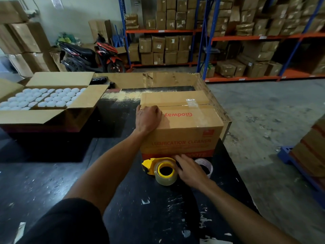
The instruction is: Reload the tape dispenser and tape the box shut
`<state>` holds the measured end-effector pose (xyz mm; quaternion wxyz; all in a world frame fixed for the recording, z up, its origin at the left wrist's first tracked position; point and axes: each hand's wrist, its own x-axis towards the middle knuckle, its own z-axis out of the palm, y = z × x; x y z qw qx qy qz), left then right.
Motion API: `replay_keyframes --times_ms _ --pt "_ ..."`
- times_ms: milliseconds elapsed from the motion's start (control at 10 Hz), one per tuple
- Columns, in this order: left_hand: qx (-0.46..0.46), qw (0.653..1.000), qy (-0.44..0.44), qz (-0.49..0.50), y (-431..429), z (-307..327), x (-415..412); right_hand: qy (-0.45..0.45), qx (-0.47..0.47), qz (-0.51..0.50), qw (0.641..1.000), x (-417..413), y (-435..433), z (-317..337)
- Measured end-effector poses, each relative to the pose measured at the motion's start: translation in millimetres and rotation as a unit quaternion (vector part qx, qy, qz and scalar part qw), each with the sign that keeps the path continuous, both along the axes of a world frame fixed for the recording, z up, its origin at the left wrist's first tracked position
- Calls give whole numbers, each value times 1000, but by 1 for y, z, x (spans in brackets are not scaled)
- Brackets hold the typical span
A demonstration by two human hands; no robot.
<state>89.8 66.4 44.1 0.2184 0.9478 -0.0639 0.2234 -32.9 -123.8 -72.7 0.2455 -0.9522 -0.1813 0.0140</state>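
A brown cardboard box (190, 124) printed "Glodway" and "Lubrication Cleaner" stands on the black table (133, 205), flaps down, with clear tape along part of its top seam. My left hand (148, 118) presses flat on the box's near left top corner. In front of the box lies a yellow tape dispenser (153, 164) carrying a roll of clear tape (166, 175). My right hand (190, 170) rests against the right side of that roll, fingers spread. Partly hidden behind this hand sits an empty tape core (206, 165).
An open carton (58, 110) of several white-capped items sits at the left of the table. A flattened cardboard sheet (158, 80) stands behind the box. Shelving with cartons, a parked scooter (91, 55) and a blue pallet (299, 166) with boxes surround the table.
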Motion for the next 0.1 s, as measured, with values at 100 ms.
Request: replay_keyframes --times_ms 100 --pt "-44 998 -20 -47 5 -4 -35 6 24 6 1000 -37 -26 10"
